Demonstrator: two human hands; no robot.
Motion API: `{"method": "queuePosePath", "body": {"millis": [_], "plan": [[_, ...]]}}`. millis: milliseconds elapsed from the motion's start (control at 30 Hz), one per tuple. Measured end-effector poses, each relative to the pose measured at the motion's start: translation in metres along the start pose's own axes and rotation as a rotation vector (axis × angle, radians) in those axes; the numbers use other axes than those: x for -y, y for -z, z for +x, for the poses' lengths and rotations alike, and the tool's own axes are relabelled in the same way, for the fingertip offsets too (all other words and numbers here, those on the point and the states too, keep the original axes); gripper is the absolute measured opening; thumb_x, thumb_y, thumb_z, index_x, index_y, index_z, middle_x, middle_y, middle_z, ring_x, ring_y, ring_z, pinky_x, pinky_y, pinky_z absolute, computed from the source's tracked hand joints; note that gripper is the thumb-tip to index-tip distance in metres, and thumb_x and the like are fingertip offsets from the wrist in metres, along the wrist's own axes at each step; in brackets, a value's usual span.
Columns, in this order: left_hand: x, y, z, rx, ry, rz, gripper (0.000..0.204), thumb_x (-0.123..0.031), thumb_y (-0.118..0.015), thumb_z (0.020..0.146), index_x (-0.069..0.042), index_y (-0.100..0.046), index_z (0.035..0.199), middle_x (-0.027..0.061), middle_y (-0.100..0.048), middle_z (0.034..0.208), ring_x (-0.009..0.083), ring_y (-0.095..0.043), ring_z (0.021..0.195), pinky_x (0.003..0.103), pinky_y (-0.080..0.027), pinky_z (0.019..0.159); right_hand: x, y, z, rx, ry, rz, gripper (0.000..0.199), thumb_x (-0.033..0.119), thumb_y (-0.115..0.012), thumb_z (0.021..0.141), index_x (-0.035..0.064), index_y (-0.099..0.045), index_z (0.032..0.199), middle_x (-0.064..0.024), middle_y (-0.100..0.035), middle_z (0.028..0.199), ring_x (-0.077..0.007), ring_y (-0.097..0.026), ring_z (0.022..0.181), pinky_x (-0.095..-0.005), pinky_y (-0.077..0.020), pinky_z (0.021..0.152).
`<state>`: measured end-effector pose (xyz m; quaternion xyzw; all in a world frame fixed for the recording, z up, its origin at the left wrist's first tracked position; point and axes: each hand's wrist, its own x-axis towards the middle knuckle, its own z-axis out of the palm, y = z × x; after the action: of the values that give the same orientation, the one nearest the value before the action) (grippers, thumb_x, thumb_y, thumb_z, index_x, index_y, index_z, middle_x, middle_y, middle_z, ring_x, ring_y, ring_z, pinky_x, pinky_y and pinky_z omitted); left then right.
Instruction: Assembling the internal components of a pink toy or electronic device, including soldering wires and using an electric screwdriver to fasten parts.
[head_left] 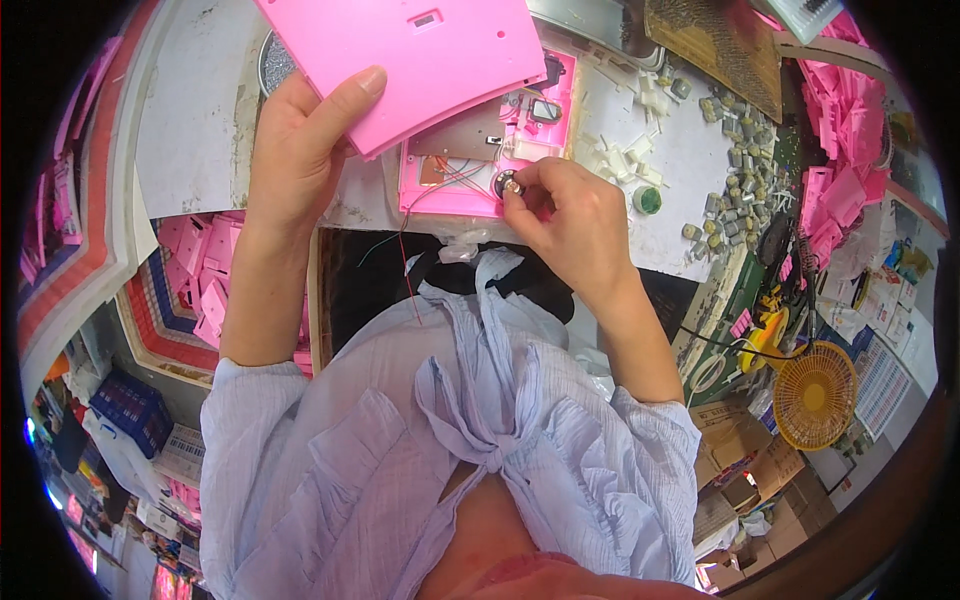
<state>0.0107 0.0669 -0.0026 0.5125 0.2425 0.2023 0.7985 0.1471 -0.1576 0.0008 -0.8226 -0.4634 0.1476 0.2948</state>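
Left hand (310, 120): clamps the near-left corner of the pink panel (430, 65), thumb on top.
Right hand (572, 212): nearer the open pink casing (455, 203); thumb and forefinger pinch the round black disc (506, 184) at its near edge.
Panel to casing: raised, tilted, overlapping the casing's far-left part; casing's long axis hidden.
In the way: loose thin wires (404, 240) trailing off the near edge.
Right on table (672, 235): white plastic pieces (622, 160), small grey motors (738, 175).

Pink panel (440, 80) cut off by top edge, pink casing (460, 204) partly hidden behind
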Motion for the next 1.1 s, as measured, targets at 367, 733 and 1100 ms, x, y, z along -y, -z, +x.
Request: {"method": "queuePosePath", "body": {"millis": [367,733,1100], "plan": [[0.001,-0.003,0.003,0.002,0.003,0.048,0.039,-0.022,-0.07,0.099,0.003,-0.063,0.127,0.0096,-0.071,0.116,0.0143,-0.069,0.103,0.03,-0.055,0.091,0.002,0.001,-0.003,0.003,-0.009,-0.032,0.017,0.016,-0.079,0.084,0.0012,-0.074,0.091,-0.0099,-0.07,0.075,-0.0196,-0.067,0.061,-0.0322,-0.0525,0.057],[-0.021,-0.026,0.02,0.337,0.224,0.304,0.04,-0.017,-0.071,0.097,0.004,-0.062,0.13,0.0083,-0.074,0.11,0.0091,-0.068,0.089,0.023,-0.053,0.074,-0.014,0.047,0.037,-0.173,-0.177,0.864,0.057,0.006,-0.065,0.098,-0.0007,-0.043,0.15,-0.0068,-0.069,0.092,-0.0066,-0.055,0.067,-0.0207,-0.0443,0.063],[0.012,-0.026,-0.001,0.215,-0.362,0.974,0.073,-0.015,-0.077,0.089,-0.004,-0.044,0.153,-0.0026,-0.045,0.071,0.0082,-0.042,0.061,0.024,-0.037,0.057,-0.022,0.001,-0.016,-0.144,-0.141,0.107,0.066,0.031,-0.071,0.095,0.0037,-0.045,0.149,-0.0099,-0.065,0.068,-0.0276,-0.066,0.058,-0.0361,-0.0508,0.057]]}}
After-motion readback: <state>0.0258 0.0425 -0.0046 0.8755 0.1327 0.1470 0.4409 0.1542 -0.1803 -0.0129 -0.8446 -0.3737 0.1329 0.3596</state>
